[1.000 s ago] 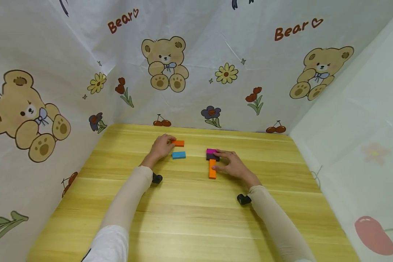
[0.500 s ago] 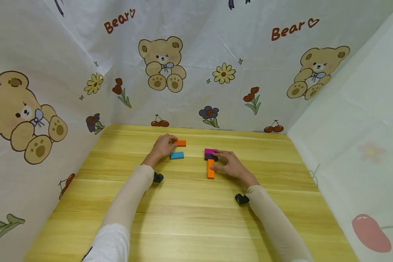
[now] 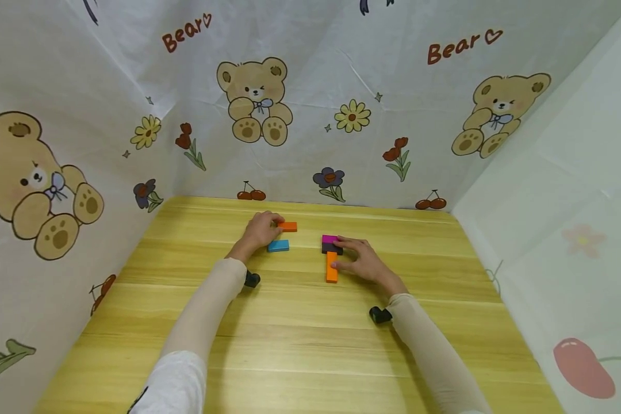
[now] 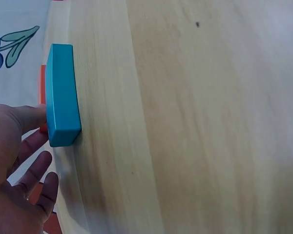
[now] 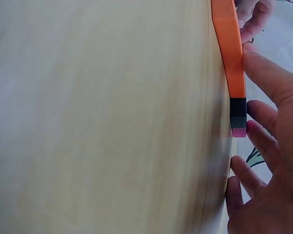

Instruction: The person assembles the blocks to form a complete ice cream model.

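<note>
My left hand (image 3: 261, 230) pinches the left end of a red-orange block (image 3: 290, 227) at the far part of the table, thumb on its near side. Just nearer to me lies a blue block (image 3: 278, 246); in the left wrist view the blue block (image 4: 63, 95) hides most of the red-orange one. My right hand (image 3: 361, 257) has its thumb against the right side of an orange block (image 3: 332, 270) that points toward me. Its fingers reach to a magenta block (image 3: 328, 238) and a black block (image 3: 331, 248), which lie side by side at the orange block's far end.
The wooden table (image 3: 300, 345) ends at a white cloth wall (image 3: 310, 155) printed with bears and flowers. Similar cloth stands on both sides. A black wrist camera (image 3: 252, 279) sits under the left wrist, another black camera (image 3: 380, 314) under the right.
My left hand has slid the red-orange block to the right, past the blue block's left end. The right hand and the blocks by it keep their places; the whole view has shifted slightly.
</note>
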Motion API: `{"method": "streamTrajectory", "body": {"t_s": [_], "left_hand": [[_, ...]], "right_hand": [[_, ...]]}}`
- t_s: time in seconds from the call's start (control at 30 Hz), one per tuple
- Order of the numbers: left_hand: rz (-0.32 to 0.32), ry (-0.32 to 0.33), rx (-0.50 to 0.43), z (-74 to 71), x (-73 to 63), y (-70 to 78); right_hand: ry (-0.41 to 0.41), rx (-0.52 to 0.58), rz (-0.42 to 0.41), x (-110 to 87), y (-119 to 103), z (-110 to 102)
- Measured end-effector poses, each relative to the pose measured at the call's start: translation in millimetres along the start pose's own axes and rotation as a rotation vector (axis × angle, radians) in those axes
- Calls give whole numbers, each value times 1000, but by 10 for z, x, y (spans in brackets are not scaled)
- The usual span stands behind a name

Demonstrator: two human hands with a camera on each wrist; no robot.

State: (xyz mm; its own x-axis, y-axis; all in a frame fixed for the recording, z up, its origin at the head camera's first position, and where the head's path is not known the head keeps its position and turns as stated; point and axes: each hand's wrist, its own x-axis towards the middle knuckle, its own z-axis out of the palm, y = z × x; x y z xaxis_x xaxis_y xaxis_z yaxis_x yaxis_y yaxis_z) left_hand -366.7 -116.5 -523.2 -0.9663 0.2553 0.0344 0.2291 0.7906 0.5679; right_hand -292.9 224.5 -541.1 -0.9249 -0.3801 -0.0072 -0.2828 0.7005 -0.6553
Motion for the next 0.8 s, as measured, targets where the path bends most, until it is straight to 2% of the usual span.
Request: {"method": "streamTrajectory", "body": {"t_s": [0.5, 0.8], "left_hand": [[26, -28, 92, 76, 89, 92], [51, -21, 140, 108, 157, 202]], "right_hand": [[-22, 15, -9, 12, -38, 12], [-12, 48, -13, -3, -6, -8]]}}
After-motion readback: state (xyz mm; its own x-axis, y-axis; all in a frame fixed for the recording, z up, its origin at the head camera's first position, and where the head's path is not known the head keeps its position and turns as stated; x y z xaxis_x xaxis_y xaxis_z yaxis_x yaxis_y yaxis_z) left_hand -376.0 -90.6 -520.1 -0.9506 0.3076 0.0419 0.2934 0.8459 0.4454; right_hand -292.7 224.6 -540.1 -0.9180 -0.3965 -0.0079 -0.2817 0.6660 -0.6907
